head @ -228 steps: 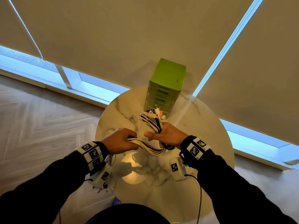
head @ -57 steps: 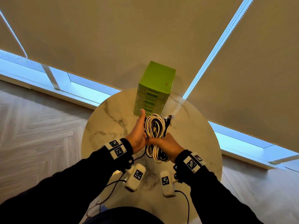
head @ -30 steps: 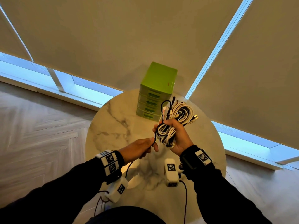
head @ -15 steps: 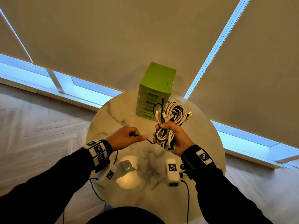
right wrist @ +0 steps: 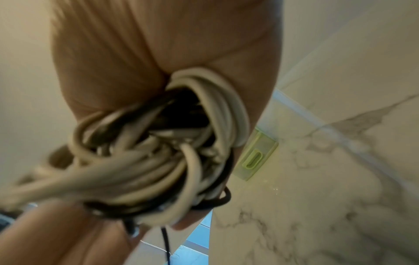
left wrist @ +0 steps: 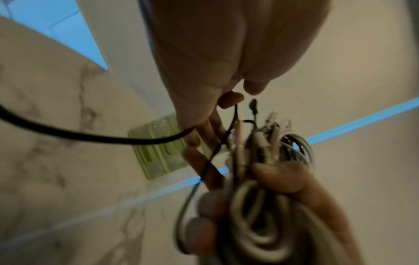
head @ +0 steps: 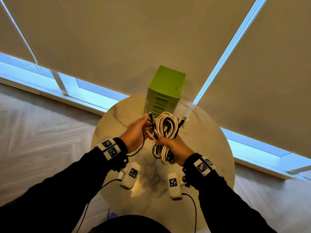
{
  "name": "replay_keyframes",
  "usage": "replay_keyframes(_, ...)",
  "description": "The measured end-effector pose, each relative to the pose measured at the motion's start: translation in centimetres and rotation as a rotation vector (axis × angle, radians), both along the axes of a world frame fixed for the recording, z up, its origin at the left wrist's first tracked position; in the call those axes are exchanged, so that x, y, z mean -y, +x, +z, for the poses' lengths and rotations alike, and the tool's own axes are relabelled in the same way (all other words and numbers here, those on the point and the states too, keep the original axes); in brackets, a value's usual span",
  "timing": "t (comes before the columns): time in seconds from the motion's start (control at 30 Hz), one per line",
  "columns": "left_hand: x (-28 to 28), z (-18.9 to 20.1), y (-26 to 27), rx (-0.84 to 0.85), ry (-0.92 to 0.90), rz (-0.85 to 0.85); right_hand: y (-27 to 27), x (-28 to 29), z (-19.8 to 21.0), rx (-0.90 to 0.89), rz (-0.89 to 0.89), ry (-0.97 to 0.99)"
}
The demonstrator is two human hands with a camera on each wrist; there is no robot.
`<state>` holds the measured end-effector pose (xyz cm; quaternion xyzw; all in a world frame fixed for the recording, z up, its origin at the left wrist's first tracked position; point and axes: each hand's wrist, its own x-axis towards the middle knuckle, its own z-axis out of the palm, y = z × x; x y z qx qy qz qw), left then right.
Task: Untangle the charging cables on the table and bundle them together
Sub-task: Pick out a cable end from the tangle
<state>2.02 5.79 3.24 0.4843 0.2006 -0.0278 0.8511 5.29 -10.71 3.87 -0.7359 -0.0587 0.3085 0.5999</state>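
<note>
Left hand [head: 134,133] back beside cable bundle [head: 165,130]

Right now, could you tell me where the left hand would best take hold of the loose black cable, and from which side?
Pinch the black cable near where it leaves the bundle, coming from the bundle's left. The right hand already grips the coils at their middle, and the black strand hangs free in a slack loop under the left hand, so a grip close to the coils probably keeps the wrap tight.

Change since half a second ago: my left hand [head: 137,132], then out at frame left pulling the black cable [head: 140,145] taut, now up against the cable bundle [head: 165,132]; cable hanging slack.
</note>
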Motion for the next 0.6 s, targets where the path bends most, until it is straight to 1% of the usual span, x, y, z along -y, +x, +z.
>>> replay_keyframes(0.07,1.0,0.8,0.5,0.014,-0.139,-0.018,-0.2,-0.4,0.2,0.082,0.023,-0.070)
replay_keyframes(0.13,1.5,1.6,0.8,0.048,-0.244,-0.080,-0.5,-0.6,0.4,0.131,0.077,-0.082)
replay_keyframes(0.27,2.1,2.0,0.8,0.079,-0.324,-0.147,-0.6,-0.6,0.3,0.169,0.115,-0.011)
replay_keyframes(0.33,2.4,1.7,0.6,0.086,-0.336,-0.134,-0.6,-0.7,0.1,0.218,0.067,-0.066)
replay_keyframes(0.43,2.8,1.0,0.7,0.110,-0.342,-0.086,-0.5,-0.9,-0.4,0.345,-0.005,-0.309)
replay_keyframes(0.47,2.9,0.9,0.7,0.117,-0.339,-0.082,-0.4,-0.9,-0.6,0.360,-0.019,-0.358)
replay_keyframes(0.5,2.9,1.0,0.6,0.120,-0.325,-0.086,-0.2,-0.9,-0.8,0.352,-0.033,-0.378)
replay_keyframes(0.57,2.7,1.1,0.4,0.086,-0.267,-0.084,0.0,-0.8,-0.8,0.280,-0.064,-0.353)
replay_keyframes(0.6,2.5,1.1,0.2,0.065,-0.178,-0.072,0.0,-0.7,-0.8,0.228,-0.086,-0.304)
